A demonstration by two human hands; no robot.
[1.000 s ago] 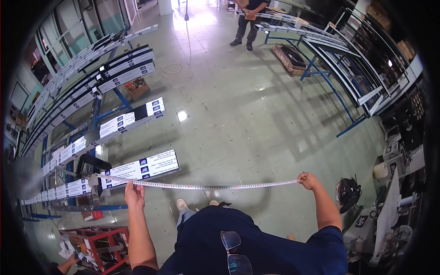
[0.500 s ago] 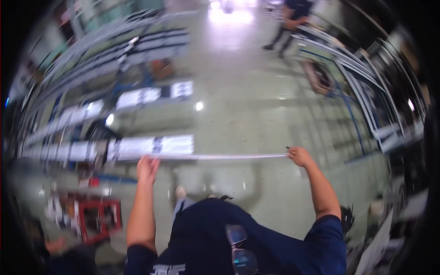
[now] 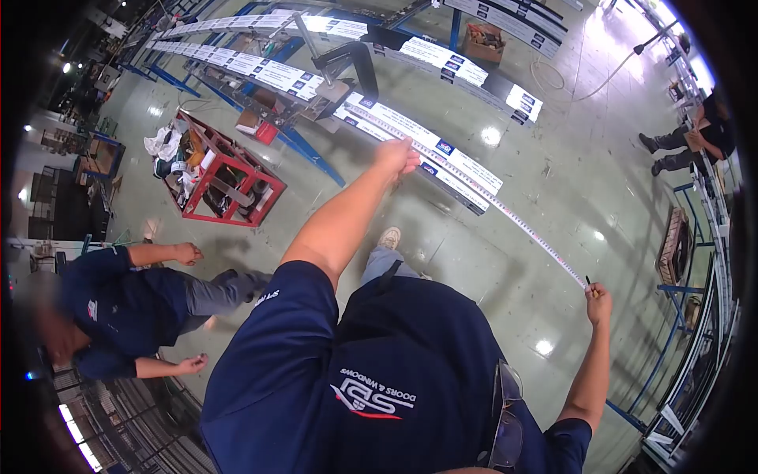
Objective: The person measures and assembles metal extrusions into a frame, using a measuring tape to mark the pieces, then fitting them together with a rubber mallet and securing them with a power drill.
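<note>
A measuring tape [image 3: 537,237] is stretched along a white-wrapped profile [image 3: 466,167] and past its end, out over the floor. My left hand [image 3: 397,158] is closed at the edge of the profile, its fingers pinching the tape there; the fingertips are partly hidden. At the tape's other end my right hand [image 3: 598,302] is closed around it. A thin dark pen-like stick [image 3: 588,280] pokes up out of that same hand. A second wrapped profile [image 3: 454,188] lies alongside, nearer my body.
A red cart [image 3: 229,193] with tools and bags stands at the left, near a co-worker [image 3: 134,304]. A dark clamp-like machine part [image 3: 347,63] rises over the profiles. More profiles [image 3: 442,59] lie behind. Another person [image 3: 703,138] is at the far right, beside racks [image 3: 707,316].
My view has swung left, bringing the red cart and the co-worker further in. The tape now slants down to the right. Both hands stay on it.
</note>
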